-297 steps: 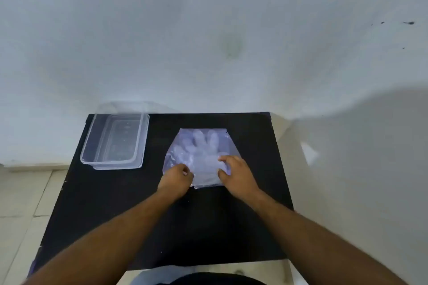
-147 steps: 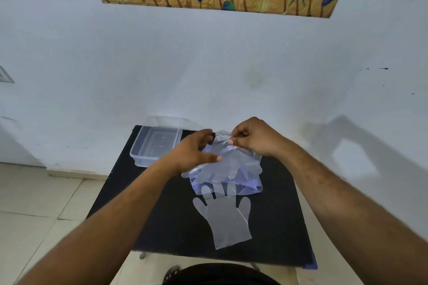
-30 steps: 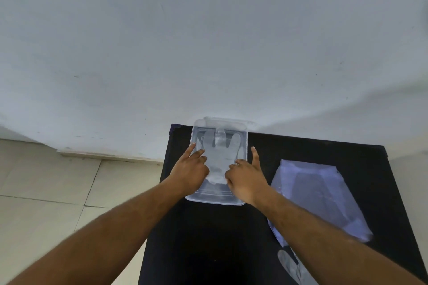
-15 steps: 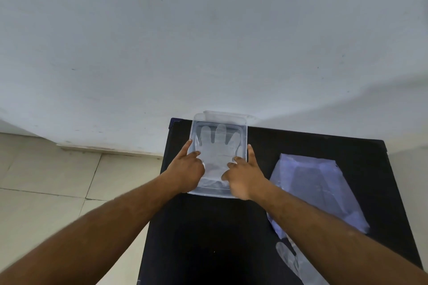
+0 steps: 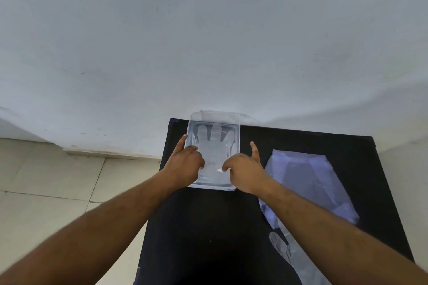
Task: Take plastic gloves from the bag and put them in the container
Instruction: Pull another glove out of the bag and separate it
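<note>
Black table; glove in container, fingers toward wall.

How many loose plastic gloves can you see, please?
2: one glove lies flat in the container; another glove lies on the table beside the bag. More may be inside.

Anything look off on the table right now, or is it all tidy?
One thing: a second glove lies loose on the black table below the bag, partly under the right arm, not in the container. The glove in the container lies flat, and both hands rest at its near end.
</note>
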